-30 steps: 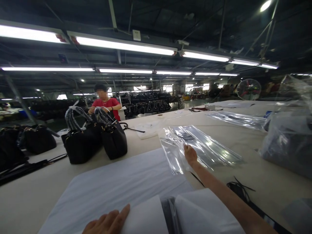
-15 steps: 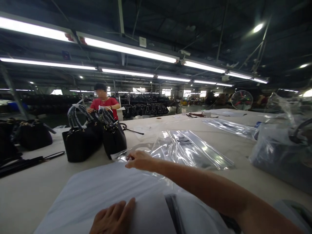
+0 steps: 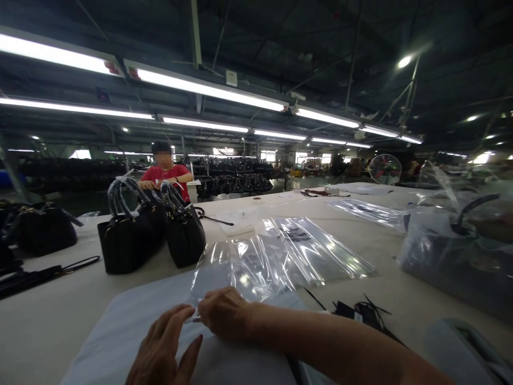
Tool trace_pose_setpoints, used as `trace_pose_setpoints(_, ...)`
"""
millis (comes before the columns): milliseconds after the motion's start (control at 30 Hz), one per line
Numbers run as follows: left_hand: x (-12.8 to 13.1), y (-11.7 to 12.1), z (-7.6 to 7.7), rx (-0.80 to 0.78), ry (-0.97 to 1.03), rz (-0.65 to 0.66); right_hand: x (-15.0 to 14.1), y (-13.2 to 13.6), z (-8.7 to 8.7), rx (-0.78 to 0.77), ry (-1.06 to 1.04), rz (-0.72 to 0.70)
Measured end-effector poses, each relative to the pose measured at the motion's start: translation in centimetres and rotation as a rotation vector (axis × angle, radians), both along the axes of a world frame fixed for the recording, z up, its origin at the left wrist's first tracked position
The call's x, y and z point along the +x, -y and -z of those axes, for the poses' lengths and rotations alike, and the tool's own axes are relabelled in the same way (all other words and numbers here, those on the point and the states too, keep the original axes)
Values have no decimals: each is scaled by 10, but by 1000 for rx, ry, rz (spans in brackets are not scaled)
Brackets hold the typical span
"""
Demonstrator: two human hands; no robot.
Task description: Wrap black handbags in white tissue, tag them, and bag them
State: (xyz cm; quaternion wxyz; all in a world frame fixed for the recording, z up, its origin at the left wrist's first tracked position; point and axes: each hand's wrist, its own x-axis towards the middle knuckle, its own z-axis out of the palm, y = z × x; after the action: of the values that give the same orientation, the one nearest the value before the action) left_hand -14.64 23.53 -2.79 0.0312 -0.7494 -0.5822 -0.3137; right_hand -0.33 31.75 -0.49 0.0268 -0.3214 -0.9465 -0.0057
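In the head view a clear plastic bag [image 3: 244,262] stretches over the table, and my right hand [image 3: 224,313] is closed on its near edge. My left hand [image 3: 166,342] is just left of it, fingers and thumb apart, over pale bluish-white sheets [image 3: 120,326]. The left fingertips come close to the right hand; whether they touch the plastic I cannot tell. More flat clear plastic bags [image 3: 320,251] lie beyond my right forearm. Two black handbags [image 3: 186,240] with wrapped handles stand past the sheets.
A person in red [image 3: 166,174] stands behind the handbags. On the right sits a plastic-covered bag [image 3: 444,251]. Black straps [image 3: 364,313] lie near my right forearm, with a grey object [image 3: 460,347] in the corner. More black bags [image 3: 44,230] and straps [image 3: 48,272] are at left.
My right hand has drawn the clear bag's edge toward me over the sheets. My left hand has lifted and spread its thumb, near the right hand. The view has shifted slightly right.
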Motion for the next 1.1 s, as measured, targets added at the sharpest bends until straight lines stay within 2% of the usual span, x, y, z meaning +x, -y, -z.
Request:
trace_pose_setpoints(67, 0, -14, -11, -9, -130, 29, -1, 0, 1, 59, -17, 1)
trace_pose_setpoints(133, 1, -29, -23, -136, -187, 57, -1, 1, -1, 101, -29, -5)
trace_pose_setpoints(233, 3, -49, -38, -375, -132, 154, 4, 3, -7, 109, -54, 10)
trace_pose_setpoints(300, 4, -55, -45, -466, -114, 215, 8, 2, -11, 100, -108, 45)
trace_pose_setpoints(367, 4, -56, -51, -477, -187, 214, 11, -1, -13, 85, -165, 98)
trace_pose_setpoints(433, 5, -55, -55, -412, -307, 195, 14, -5, -15, 60, -183, 148)
trace_pose_setpoints(533, 8, -56, -56, -332, -421, 187, 17, -9, -15, 62, -164, 183)
trace_pose_setpoints(633, 11, -63, -55, -360, -431, 177, 18, -10, -14, 99, -154, 173)
trace_pose_setpoints(700, 12, -66, -54, -381, -385, 199, 19, -10, -15, 96, -139, 183)
trace_pose_setpoints(800, 13, -67, -52, -426, -241, 310, 18, -12, -17, 30, -106, 250)
trace_pose_setpoints(900, 16, -67, -51, -419, -258, 320, 19, -16, -19, -32, -78, 297)
trace_pose_setpoints(1000, 18, -69, -49, -379, -342, 270, 20, -18, -18, 3, -73, 273)
trace_pose_setpoints(1100, 17, -72, -47, -381, -347, 289, 20, -15, -17, 54, -78, 212)
